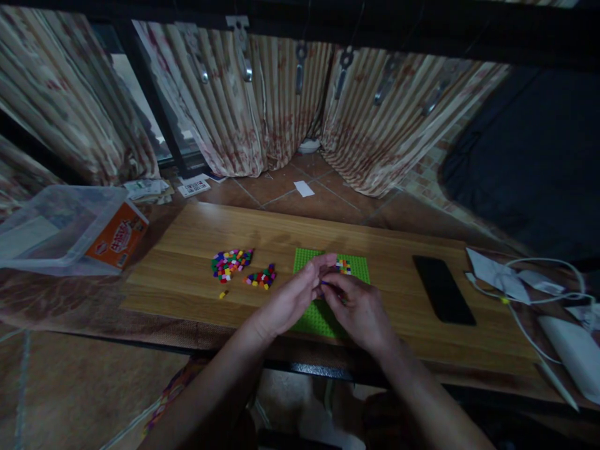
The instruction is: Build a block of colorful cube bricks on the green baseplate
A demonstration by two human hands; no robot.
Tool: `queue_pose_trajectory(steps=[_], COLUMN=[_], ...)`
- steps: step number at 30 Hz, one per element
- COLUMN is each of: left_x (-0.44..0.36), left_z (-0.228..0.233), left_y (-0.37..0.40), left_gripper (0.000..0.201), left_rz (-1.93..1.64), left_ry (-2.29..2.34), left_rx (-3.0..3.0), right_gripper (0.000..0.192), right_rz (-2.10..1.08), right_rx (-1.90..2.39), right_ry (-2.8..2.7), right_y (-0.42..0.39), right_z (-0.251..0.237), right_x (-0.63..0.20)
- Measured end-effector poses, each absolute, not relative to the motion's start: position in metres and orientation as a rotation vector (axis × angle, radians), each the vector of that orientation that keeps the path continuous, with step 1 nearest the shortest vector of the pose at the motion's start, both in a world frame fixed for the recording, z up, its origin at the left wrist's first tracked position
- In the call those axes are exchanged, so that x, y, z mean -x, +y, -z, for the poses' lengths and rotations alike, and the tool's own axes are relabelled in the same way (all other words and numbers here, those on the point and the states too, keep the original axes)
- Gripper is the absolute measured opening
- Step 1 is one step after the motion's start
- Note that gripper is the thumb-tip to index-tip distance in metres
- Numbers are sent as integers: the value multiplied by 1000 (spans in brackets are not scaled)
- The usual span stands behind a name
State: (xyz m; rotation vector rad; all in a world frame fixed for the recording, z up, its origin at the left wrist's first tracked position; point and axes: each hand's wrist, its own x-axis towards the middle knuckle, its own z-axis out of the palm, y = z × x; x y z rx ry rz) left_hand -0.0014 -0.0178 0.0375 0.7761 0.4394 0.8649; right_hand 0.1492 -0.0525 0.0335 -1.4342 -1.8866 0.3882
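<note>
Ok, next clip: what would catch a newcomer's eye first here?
Probably the bright green baseplate in the middle of the wooden board, with the left hand and right hand meeting over it beside a small patch of coloured bricks. Next, the two loose piles of coloured bricks to the left, and the black phone lying to the right.

The board [187,275] is pale wood with a smooth, matt grain. On it, the baseplate [312,319] is studded green plastic; the bricks [230,262] look like glossy plastic (too small to be sure). The phone [443,289] is smooth black glass, the curtains [244,106] soft cloth, the bin [51,228] clear plastic.
</note>
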Motion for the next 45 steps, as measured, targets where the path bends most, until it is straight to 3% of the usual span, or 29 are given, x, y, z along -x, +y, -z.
queue_pose_trajectory(steps=[14,27,36,39,43,45], left_x=[15,17,30,57,110,130], left_z=[-35,-33,-36,-29,-10,2], left_y=[-1,0,6,19,33,33], left_gripper=[17,17,22,23,29,36], left_rz=[-1039,-997,-1074,-1241,-1520,-1522], left_ry=[943,937,1000,1164,1583,1790], left_rx=[-662,-731,-809,-969,-1146,-1260], right_gripper=[7,12,17,19,24,28], right_rz=[-456,-839,-868,-792,-366,-337], right_rx=[1524,1520,1534,1528,1512,1469], right_ry=[-1547,-1183,-1187,-1286,-1386,-1522], right_y=[-45,-33,-32,-34,-43,-50], right_z=[5,11,16,13,-11,-19], right_x=[-179,-173,-174,-181,-170,-145])
